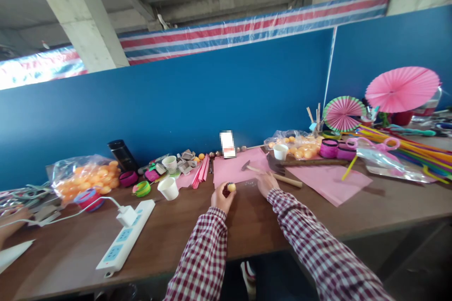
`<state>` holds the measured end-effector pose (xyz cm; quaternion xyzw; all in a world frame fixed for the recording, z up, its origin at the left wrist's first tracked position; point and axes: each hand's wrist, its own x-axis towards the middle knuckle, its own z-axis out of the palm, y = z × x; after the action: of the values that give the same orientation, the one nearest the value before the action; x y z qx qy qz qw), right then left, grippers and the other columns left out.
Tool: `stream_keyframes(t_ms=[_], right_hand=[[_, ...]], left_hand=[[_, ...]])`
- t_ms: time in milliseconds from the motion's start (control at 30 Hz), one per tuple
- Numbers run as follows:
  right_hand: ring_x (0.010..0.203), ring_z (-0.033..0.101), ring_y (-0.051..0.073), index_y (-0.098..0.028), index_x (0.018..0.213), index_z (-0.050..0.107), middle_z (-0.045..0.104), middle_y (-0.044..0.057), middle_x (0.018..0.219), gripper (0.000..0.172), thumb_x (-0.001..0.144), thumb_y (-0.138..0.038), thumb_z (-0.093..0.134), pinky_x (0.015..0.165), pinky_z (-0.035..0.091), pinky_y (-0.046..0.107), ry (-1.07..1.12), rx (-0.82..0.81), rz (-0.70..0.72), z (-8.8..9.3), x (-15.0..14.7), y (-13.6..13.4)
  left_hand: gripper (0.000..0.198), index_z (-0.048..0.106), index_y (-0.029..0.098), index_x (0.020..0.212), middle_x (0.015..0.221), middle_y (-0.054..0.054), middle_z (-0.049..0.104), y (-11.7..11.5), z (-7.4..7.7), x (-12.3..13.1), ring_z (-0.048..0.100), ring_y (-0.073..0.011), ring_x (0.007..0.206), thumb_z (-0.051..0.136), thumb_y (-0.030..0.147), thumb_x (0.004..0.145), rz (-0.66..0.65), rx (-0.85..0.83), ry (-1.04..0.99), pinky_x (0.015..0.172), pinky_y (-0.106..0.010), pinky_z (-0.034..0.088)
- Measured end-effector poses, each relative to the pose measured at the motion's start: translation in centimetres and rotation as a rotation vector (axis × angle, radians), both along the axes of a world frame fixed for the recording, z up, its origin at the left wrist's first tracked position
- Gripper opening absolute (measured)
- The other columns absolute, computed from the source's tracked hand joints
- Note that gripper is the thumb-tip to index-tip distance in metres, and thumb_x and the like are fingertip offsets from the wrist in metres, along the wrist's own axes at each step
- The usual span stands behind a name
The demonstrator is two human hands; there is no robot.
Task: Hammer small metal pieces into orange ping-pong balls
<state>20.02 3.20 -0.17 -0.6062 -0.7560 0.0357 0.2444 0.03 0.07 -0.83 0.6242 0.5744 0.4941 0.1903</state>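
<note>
My left hand (221,199) is closed in a pinch around a small round ball (231,187), pale yellow on top with a dark part beside it. My right hand (266,185) lies low over the table, fingers stretched forward across a wooden-handled hammer (289,180); whether they touch the handle I cannot tell. A small metal hammer head points left, over pink paper (229,170). Pale crumbs are scattered on the wood between my hands.
A white power strip (127,237) with a plugged-in charger lies left. Paper cups (168,189), a bag of orange balls (88,181) and a black bottle (122,155) stand behind it. Pink scissors (374,145) and paper fans (402,89) are right. Another person's hand (14,221) shows far left.
</note>
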Motion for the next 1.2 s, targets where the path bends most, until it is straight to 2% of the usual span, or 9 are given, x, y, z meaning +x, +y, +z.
stream_keyframes(t_ms=[467, 867, 1200], right_hand=[[0.101, 0.043, 0.014, -0.021, 0.093, 0.063, 0.06, 0.002, 0.1, 0.037, 0.073, -0.007, 0.035, 0.09, 0.023, 0.027, 0.034, 0.01, 0.033, 0.08, -0.1, 0.04], [0.103, 0.042, 0.014, -0.024, 0.097, 0.061, 0.059, 0.001, 0.104, 0.039, 0.072, -0.005, 0.038, 0.089, 0.025, 0.029, -0.001, -0.003, 0.103, 0.09, -0.4, 0.01], [0.101, 0.042, 0.015, -0.028, 0.095, 0.062, 0.058, -0.001, 0.104, 0.035, 0.076, -0.011, 0.038, 0.089, 0.026, 0.029, -0.031, -0.003, 0.09, 0.03, -0.51, -0.29]], left_hand=[[0.034, 0.06, 0.018, 0.09, 0.082, -0.003, 0.065, -0.03, 0.01, -0.03, 0.06, -0.0134, 0.069, 0.064, 0.023, 0.057, 0.007, 0.001, -0.003, 0.068, -0.027, 0.048], [0.034, 0.059, 0.018, 0.094, 0.084, -0.003, 0.064, -0.61, 0.59, -0.23, 0.059, -0.0132, 0.07, 0.061, 0.025, 0.061, -0.077, -0.001, -0.013, 0.069, -0.026, 0.048], [0.036, 0.06, 0.018, 0.093, 0.084, -0.003, 0.065, -0.19, 0.33, -0.25, 0.06, -0.0137, 0.071, 0.064, 0.026, 0.058, -0.052, -0.036, -0.033, 0.069, -0.027, 0.048]])
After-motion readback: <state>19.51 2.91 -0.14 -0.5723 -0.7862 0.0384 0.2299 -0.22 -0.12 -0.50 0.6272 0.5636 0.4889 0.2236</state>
